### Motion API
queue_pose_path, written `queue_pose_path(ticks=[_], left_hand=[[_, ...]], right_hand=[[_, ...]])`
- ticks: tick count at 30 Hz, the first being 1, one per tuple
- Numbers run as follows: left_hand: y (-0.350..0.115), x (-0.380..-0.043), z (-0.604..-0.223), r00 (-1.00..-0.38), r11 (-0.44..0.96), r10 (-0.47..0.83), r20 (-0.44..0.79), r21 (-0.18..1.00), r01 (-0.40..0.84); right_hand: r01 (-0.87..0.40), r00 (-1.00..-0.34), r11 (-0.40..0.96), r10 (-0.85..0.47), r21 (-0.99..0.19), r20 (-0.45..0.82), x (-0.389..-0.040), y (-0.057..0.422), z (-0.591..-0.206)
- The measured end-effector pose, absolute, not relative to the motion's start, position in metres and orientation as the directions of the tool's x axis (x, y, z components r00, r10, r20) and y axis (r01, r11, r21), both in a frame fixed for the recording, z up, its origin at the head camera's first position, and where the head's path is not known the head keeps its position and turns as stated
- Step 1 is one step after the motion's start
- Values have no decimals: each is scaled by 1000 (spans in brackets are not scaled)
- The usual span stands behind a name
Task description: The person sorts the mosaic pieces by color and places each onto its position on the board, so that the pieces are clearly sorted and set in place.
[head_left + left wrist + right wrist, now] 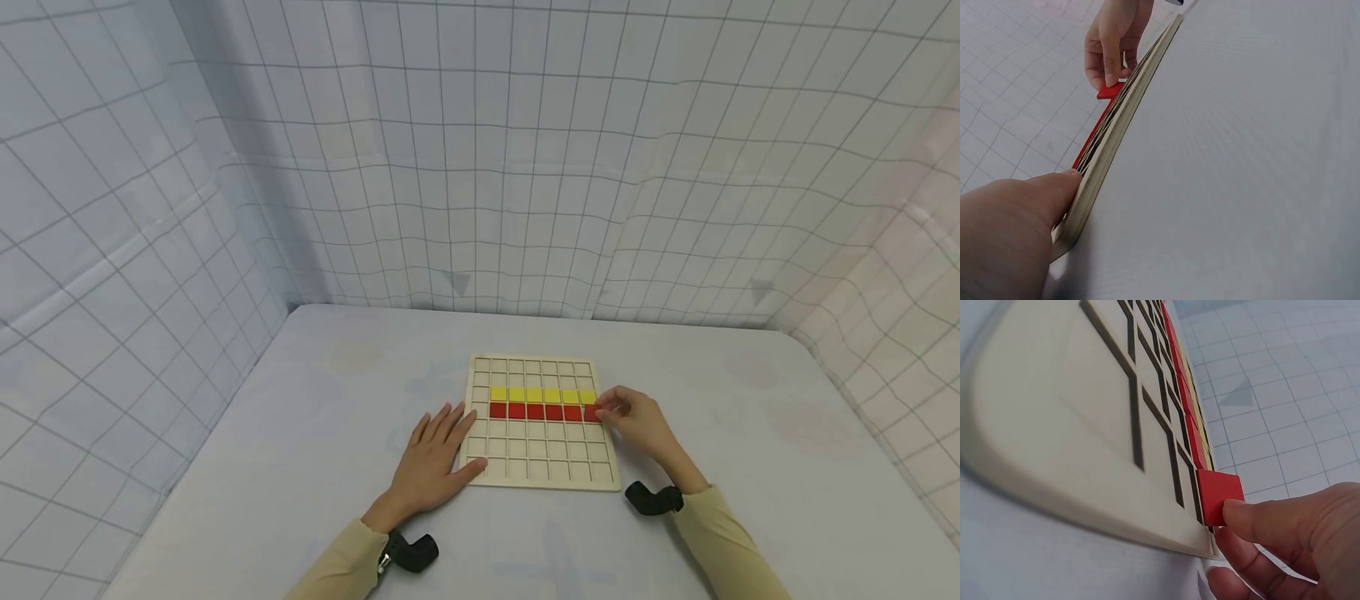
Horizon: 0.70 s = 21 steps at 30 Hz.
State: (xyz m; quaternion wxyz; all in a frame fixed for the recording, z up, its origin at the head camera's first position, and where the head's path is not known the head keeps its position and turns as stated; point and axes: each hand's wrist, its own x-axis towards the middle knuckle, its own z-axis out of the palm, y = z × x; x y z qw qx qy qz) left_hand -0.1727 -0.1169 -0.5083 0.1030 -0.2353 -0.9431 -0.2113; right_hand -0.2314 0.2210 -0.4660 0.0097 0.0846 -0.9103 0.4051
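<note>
A pale wooden grid board [547,472] lies flat on the table, its square cells walled by thin ridges. Between thumb and fingers my right hand [636,421] pinches a red square tile [1219,494] at the board's right edge, tilted up in the right wrist view. That tile is at the right end of a row of red tiles [535,412]. Directly behind runs a row of yellow tiles [534,394]. Fingers spread, my left hand [431,467] rests at the board's left edge, fingertips and thumb over its rim.
The white table [337,375] extends around the board on all sides. White cloth walls [517,167] with a dark grid pattern enclose the back and both sides. A black wrist camera [651,498] sits on the right wrist, another [414,552] on the left.
</note>
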Motion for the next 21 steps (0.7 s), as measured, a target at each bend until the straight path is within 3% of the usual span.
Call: queue_pose_path(ticks=[21], left_hand=[[-117, -172, -508, -868, 800, 400, 294, 350, 488]], right_hand=[[-150, -988, 705, -128, -693, 83, -233, 218, -472]])
